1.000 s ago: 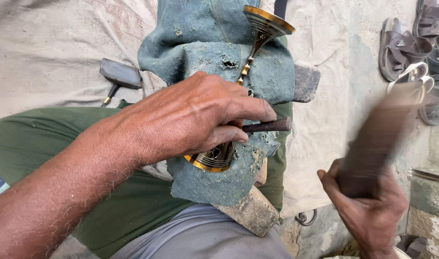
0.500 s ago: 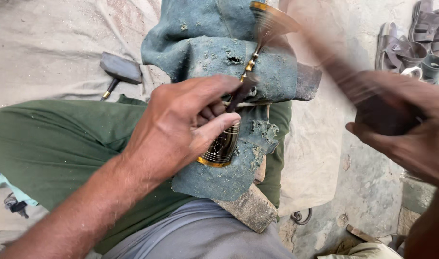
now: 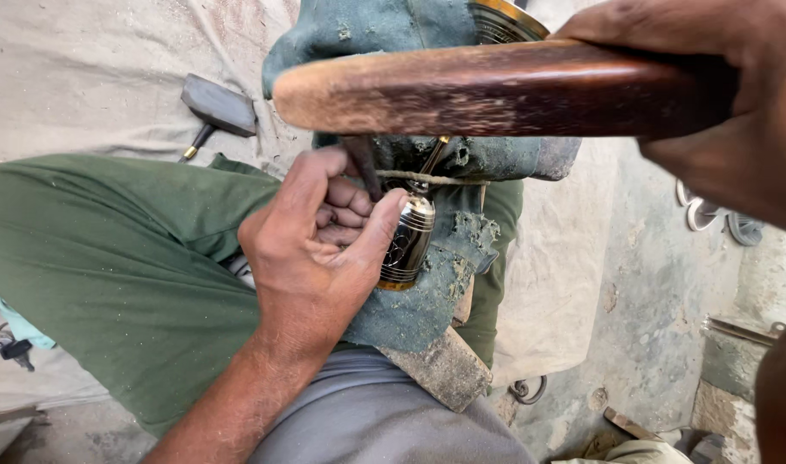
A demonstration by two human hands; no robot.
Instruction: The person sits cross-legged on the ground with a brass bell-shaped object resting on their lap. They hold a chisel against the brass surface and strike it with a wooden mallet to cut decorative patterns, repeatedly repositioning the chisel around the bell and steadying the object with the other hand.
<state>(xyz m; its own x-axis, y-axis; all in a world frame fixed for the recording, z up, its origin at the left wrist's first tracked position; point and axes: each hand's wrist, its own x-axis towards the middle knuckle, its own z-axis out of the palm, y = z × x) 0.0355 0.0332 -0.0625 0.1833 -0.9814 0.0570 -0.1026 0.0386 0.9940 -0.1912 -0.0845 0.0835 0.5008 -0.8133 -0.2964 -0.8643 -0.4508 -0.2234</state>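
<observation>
Engraving a brass goblet [image 3: 410, 236] laid on its side across a green-grey padded block [image 3: 427, 301], stem tied down by a cord [image 3: 436, 179], wide brass rim [image 3: 500, 21] pointing away at the top of the view.

Left hand [image 3: 311, 258] curling shut around a thin dark chisel [image 3: 361, 167], fingers folded in, thumb pressing beside the cup's dark, patterned body; tip meeting the metal near the cord, exact contact point hidden by the fingers. Right hand [image 3: 728, 94] gripping closed on the end of a long wooden mallet [image 3: 496, 86], raised level above the work and well apart from the chisel head.

Doing it well, judging from this:
- Keeping the heel of the left hand planted on the padding, steadying the chisel angle.
- Bringing the mallet down squarely on the chisel head, lightly, avoiding a glancing blow onto the knuckles.
- Holding the thumb clear of the chisel tip.
- Watching the cord: a slipping goblet probably spoiling the line.

Resting nearby on the pale cloth [image 3: 92, 77]: a small dark hammer [image 3: 217, 107], beside the green trouser leg [image 3: 127, 258].
</observation>
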